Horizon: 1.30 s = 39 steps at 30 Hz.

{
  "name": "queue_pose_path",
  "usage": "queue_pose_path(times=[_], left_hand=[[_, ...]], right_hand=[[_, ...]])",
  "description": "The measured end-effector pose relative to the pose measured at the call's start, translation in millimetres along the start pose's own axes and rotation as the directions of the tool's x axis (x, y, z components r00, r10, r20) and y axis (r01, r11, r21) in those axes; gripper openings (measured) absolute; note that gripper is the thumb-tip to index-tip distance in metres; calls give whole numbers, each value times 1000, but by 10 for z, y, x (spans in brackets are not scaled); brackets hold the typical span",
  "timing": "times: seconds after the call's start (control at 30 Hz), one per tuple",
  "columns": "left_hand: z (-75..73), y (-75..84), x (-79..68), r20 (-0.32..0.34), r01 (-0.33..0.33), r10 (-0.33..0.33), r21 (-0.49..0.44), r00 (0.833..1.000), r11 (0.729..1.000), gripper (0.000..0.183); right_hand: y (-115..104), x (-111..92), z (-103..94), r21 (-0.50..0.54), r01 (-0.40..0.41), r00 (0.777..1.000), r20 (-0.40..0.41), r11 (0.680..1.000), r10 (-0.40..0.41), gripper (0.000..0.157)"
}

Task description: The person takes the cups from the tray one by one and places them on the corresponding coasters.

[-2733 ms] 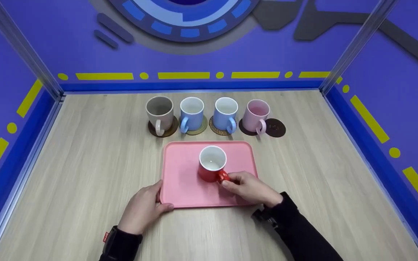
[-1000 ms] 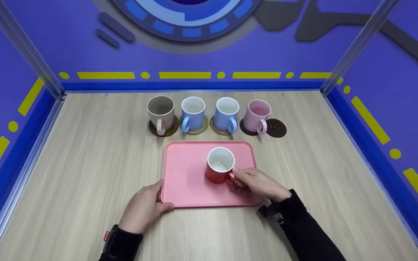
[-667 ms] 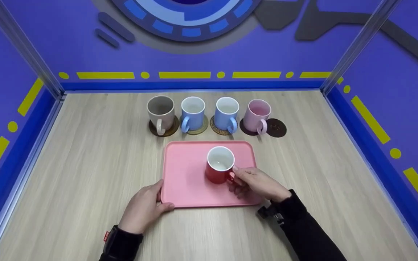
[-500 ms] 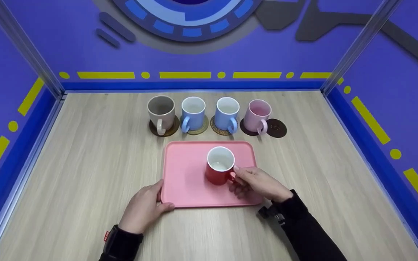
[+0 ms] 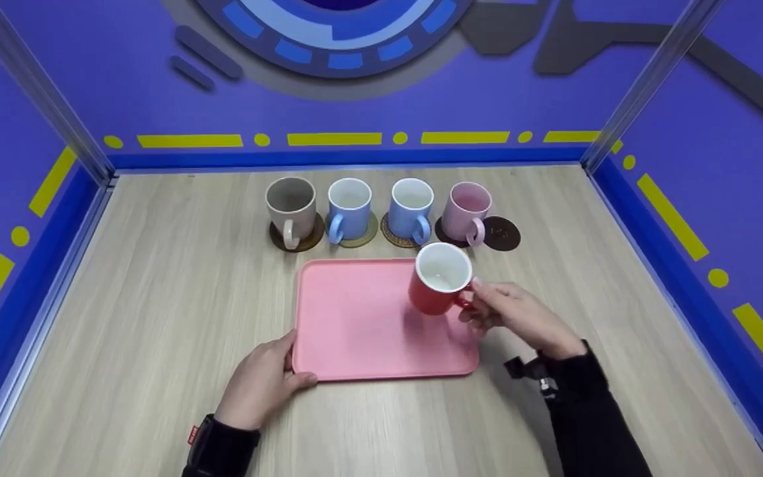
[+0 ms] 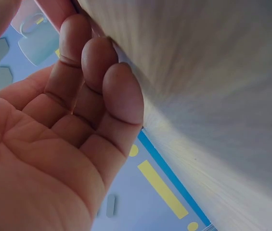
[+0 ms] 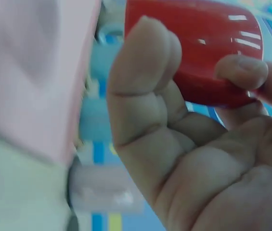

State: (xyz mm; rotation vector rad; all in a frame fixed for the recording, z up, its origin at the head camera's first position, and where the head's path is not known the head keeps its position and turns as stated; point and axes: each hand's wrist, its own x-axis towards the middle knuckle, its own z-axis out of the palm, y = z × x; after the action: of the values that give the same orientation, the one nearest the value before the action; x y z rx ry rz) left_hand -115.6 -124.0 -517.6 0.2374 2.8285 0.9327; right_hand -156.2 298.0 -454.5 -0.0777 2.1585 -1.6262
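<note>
My right hand point(image 5: 520, 315) holds a red mug point(image 5: 429, 301) by its handle, thumb on top. The mug has a white inside, stands upright and hangs above the right part of the pink tray point(image 5: 355, 331), casting a shadow on it. In the right wrist view my fingers curl beside the red mug point(image 7: 203, 48). My left hand point(image 5: 259, 381) holds the tray's near left corner, thumb at the front rim and fingers along the left side. The left wrist view shows those curled fingers point(image 6: 121, 94) at the edge of the tray point(image 6: 56, 12).
Behind the tray stand a beige mug point(image 5: 292, 222), a light blue mug point(image 5: 355, 222), another light blue mug point(image 5: 408, 215) and a pink mug point(image 5: 464, 222), each on a round coaster. A dark brown coaster point(image 5: 502, 233) lies bare at the row's right end. Blue walls point(image 5: 355, 112) enclose the table.
The red mug has risen off the tray and moved right and away from me in my right hand. My left hand stays at the tray's corner.
</note>
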Motion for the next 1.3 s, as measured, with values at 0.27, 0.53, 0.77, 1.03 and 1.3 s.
queue_pose_path(times=[0.27, 0.53, 0.77, 1.03, 1.3], left_hand=[[-9, 4, 1, 7, 5, -5, 5, 1000, 1000, 88], [-7, -8, -19, 3, 12, -12, 8, 1000, 1000, 88], [-8, 10, -11, 1, 5, -5, 2, 1000, 1000, 88], [9, 9, -6, -1, 4, -4, 4, 1000, 1000, 87], [10, 2, -6, -9, -9, 9, 7, 1000, 1000, 86]], right_hand=[[6, -279, -623, -13, -70, 992, -106, 997, 68, 54], [245, -59, -1040, 94, -126, 946, -288, 988, 148, 61], [447, 359, -1176, 328, -58, 909, -372, 943, 185, 51], [502, 676, -1155, 461, -16, 913, -355, 887, 201, 49], [522, 805, -1106, 490, -30, 912, -344, 871, 225, 48]])
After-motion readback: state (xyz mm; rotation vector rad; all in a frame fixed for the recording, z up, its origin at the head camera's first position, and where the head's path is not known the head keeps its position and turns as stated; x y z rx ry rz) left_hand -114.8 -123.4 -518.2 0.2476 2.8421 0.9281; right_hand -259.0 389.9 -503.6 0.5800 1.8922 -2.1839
